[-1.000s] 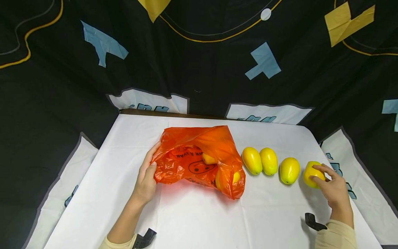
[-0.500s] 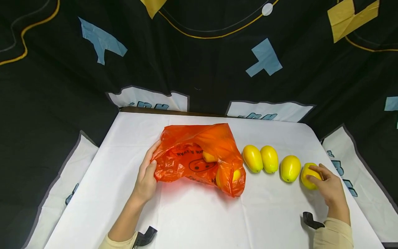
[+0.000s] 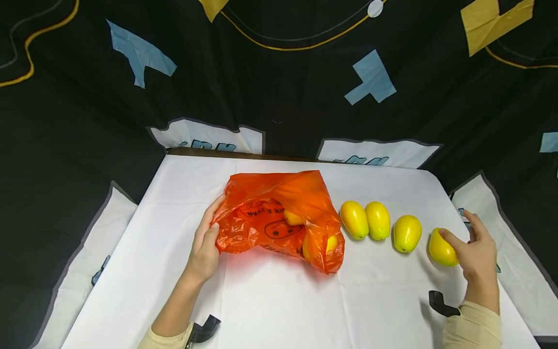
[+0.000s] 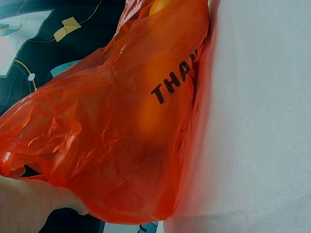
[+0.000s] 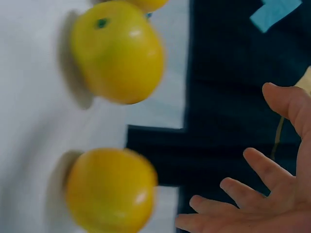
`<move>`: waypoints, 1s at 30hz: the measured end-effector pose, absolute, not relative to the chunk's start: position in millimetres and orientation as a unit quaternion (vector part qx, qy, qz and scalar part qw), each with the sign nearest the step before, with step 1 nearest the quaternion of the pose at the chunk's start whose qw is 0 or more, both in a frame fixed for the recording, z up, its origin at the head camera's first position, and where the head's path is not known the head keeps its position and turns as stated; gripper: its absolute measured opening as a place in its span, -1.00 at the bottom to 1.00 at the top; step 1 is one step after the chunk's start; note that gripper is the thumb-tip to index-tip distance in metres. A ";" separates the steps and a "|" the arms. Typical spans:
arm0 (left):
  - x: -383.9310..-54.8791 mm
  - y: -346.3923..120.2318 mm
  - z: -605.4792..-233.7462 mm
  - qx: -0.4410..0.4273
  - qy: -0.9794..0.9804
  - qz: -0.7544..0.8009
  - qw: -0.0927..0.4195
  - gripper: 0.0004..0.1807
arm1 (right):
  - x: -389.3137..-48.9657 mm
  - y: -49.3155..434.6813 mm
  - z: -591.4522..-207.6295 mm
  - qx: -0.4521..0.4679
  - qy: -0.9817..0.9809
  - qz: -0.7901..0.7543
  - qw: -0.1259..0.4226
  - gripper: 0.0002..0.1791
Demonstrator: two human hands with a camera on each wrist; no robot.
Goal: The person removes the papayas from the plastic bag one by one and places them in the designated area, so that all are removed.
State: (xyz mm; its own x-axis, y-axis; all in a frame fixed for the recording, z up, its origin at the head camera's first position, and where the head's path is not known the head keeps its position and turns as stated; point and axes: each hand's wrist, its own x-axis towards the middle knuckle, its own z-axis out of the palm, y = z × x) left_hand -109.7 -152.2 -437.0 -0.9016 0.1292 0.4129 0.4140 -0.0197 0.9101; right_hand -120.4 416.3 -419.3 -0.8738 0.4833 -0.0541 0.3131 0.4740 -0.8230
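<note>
From where the head camera looks down, I see the left hand (image 3: 206, 249) gripping the left edge of a red plastic bag (image 3: 253, 232), thumb on the near side. The bag lies on the white tabletop (image 3: 279, 310), its mouth gaping toward the person, with a yellow fruit (image 3: 293, 218) inside and more yellow at its lower right corner. To the right of the bag sit four more: a first fruit (image 3: 354, 220) and a second fruit (image 3: 377, 221) side by side, a third fruit (image 3: 407, 233) a little off, and a fourth fruit (image 3: 442, 247) beside the right hand (image 3: 478, 252), which is well apart from the left.

In the left wrist view, the bag fills much of the scene, dark lettering (image 4: 170, 85) running across it and a yellow glow showing through; the hand's thumb lies against the plastic at the lower left.

In the right wrist view, the fingers (image 5: 268, 170) are spread and the thumb stands away from them, holding nothing; two fruits rest on the white surface, apart from the hand, with part of another at the top
</note>
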 end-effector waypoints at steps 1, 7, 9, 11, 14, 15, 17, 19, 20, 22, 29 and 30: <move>-109.7 -152.0 -436.5 -0.197 -0.692 -0.687 0.104 -0.39 | -120.4 413.9 -414.2 -0.229 -0.851 0.462 0.104 -0.10; -109.1 -150.9 -435.3 -0.199 -0.687 -0.692 0.100 -0.39 | -119.2 392.9 -383.2 -0.186 -0.850 0.470 0.146 -0.04; -109.0 -150.7 -434.9 -0.200 -0.685 -0.694 0.098 -0.39 | -118.5 384.3 -372.6 -0.171 -0.854 0.466 0.157 -0.02; -108.9 -150.6 -435.0 -0.200 -0.683 -0.696 0.098 -0.39 | -117.1 375.2 -362.0 -0.152 -0.855 0.466 0.169 -0.01; -108.8 -150.4 -435.2 -0.200 -0.680 -0.698 0.097 -0.38 | -115.6 360.2 -347.8 -0.115 -0.856 0.468 0.187 0.01; -108.8 -150.3 -435.5 -0.200 -0.680 -0.699 0.097 -0.37 | -115.4 355.1 -343.7 -0.100 -0.856 0.470 0.192 0.01; -108.6 -150.5 -435.8 -0.200 -0.681 -0.697 0.096 -0.37 | -115.5 344.9 -335.6 -0.067 -0.854 0.473 0.206 0.03; -108.4 -150.6 -436.2 -0.200 -0.681 -0.698 0.096 -0.36 | -115.5 335.5 -328.3 -0.036 -0.855 0.471 0.216 0.04; -108.2 -150.6 -436.2 -0.200 -0.682 -0.697 0.095 -0.36 | -115.5 331.1 -324.8 -0.020 -0.855 0.468 0.220 0.05; -107.7 -150.6 -436.1 -0.200 -0.681 -0.698 0.095 -0.36 | -115.0 322.7 -318.0 0.012 -0.853 0.468 0.230 0.05; -107.0 -149.9 -435.3 -0.203 -0.679 -0.699 0.096 -0.37 | -113.9 295.8 -300.2 0.102 -0.819 0.515 0.230 0.08; -107.0 -149.7 -435.1 -0.203 -0.678 -0.700 0.096 -0.37 | -114.3 292.6 -298.7 0.113 -0.811 0.525 0.230 0.08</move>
State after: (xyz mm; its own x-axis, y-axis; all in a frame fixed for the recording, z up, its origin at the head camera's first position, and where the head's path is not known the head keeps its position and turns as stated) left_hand -107.0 -149.7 -435.1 -0.8988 0.1414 0.4149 0.4103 -0.0615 0.9099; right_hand -114.3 292.6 -298.7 -0.8686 0.0579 0.4921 -0.4252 0.4228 -0.8003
